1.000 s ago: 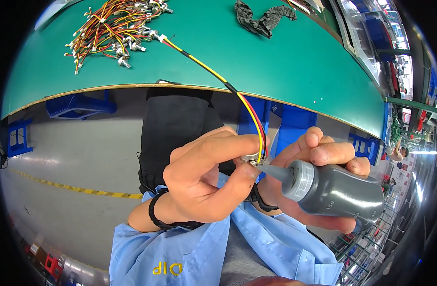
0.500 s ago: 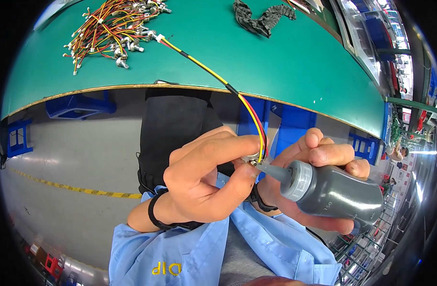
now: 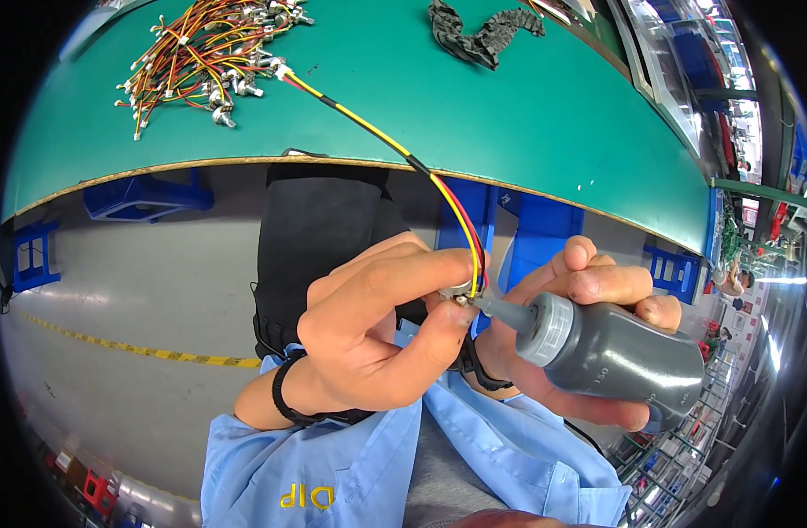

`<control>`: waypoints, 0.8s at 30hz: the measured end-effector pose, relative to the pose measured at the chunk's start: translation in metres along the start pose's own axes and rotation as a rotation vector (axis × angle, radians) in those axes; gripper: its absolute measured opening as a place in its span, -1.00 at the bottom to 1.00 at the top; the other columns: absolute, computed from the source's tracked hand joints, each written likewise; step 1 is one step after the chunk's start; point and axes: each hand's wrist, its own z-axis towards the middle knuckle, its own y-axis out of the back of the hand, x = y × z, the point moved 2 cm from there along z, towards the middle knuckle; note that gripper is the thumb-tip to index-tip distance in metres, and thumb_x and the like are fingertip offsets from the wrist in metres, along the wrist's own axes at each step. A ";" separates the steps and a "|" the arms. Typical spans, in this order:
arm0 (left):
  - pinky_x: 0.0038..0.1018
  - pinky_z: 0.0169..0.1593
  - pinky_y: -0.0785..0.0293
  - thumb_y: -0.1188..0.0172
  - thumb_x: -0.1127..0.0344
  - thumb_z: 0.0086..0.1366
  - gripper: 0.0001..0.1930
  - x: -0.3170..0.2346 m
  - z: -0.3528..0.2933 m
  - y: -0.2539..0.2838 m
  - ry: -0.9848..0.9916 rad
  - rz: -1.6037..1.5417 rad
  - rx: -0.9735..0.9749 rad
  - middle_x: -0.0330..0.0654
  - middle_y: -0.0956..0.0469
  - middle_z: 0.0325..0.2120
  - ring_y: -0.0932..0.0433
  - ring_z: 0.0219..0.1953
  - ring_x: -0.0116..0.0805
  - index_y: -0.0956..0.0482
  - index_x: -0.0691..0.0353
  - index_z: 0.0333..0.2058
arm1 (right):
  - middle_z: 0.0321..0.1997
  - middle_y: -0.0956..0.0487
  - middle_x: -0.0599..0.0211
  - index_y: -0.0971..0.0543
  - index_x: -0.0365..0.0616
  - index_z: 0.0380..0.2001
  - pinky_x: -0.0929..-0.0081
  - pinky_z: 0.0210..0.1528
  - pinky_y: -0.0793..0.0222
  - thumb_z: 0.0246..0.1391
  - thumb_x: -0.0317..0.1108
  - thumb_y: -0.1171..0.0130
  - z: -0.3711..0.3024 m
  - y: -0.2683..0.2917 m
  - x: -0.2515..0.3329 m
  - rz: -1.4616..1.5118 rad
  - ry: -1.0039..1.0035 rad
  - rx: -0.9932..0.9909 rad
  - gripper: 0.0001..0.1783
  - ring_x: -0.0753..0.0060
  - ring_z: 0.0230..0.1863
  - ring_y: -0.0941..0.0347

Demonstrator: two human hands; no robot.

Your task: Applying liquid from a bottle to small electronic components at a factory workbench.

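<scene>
Between thumb and forefinger, my left hand [image 3: 377, 321] pinches a small wired potentiometer [image 3: 459, 289], its metal body partly hidden by the fingers. Its red, yellow and black wire lead [image 3: 394, 145] arcs up and away to a white plug over the bench. My right hand [image 3: 588, 286] is wrapped round a dark squeeze bottle [image 3: 628, 356], tilted so that its tapered nozzle [image 3: 507, 311] points left. The nozzle's tip meets the potentiometer's terminals, where the wires join; whether anything flows out is too small to tell.
A green-topped bench [image 3: 526, 114] spans the far side. On it lie a heap of wired potentiometers [image 3: 201, 62] at the left and a crumpled dark cloth [image 3: 484, 35] farther right. Blue stools [image 3: 148, 195] stand beneath. Yellow floor tape [image 3: 139, 345] runs at the left.
The potentiometer and its lead have shifted slightly left with my left hand. The bottle has moved a little left too, its nozzle still at the terminals.
</scene>
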 end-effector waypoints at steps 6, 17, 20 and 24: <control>-0.51 -0.31 -0.43 -0.02 0.65 0.14 -0.69 0.000 0.000 -0.001 0.027 -0.001 -0.003 0.15 -0.53 -0.22 -0.46 -0.38 -0.39 -0.39 0.51 -0.09 | -0.30 -0.43 -0.08 -0.25 -0.30 -0.02 0.04 0.08 -0.28 0.16 0.34 0.14 -0.001 0.000 0.001 -0.004 0.000 -0.012 -0.20 0.13 -0.20 -0.43; -0.58 -0.54 -0.33 -0.16 0.70 -0.06 -0.73 -0.002 0.005 -0.011 0.068 -0.054 -0.232 -0.05 -0.56 -0.51 -0.45 -0.60 -0.43 -0.53 0.54 -0.29 | -0.30 -0.43 -0.12 -0.25 -0.30 -0.03 0.03 0.07 -0.29 0.16 0.35 0.15 0.000 0.001 0.000 0.011 0.010 -0.022 -0.20 0.10 -0.19 -0.43; -0.58 -0.54 -0.33 -0.16 0.69 -0.06 -0.73 -0.002 0.005 -0.011 0.081 -0.058 -0.232 -0.05 -0.56 -0.51 -0.45 -0.60 -0.43 -0.53 0.55 -0.29 | -0.30 -0.43 -0.13 -0.25 -0.30 -0.03 0.03 0.07 -0.29 0.16 0.35 0.16 0.001 0.003 0.000 0.009 0.013 -0.017 -0.20 0.09 -0.19 -0.44; -0.57 -0.53 -0.33 -0.16 0.69 -0.06 -0.74 -0.002 0.005 -0.012 0.087 -0.073 -0.237 -0.04 -0.55 -0.51 -0.45 -0.59 -0.42 -0.53 0.55 -0.29 | -0.30 -0.44 -0.14 -0.25 -0.30 -0.03 0.02 0.07 -0.30 0.16 0.36 0.17 0.000 0.005 -0.001 -0.006 0.014 -0.009 -0.19 0.08 -0.20 -0.44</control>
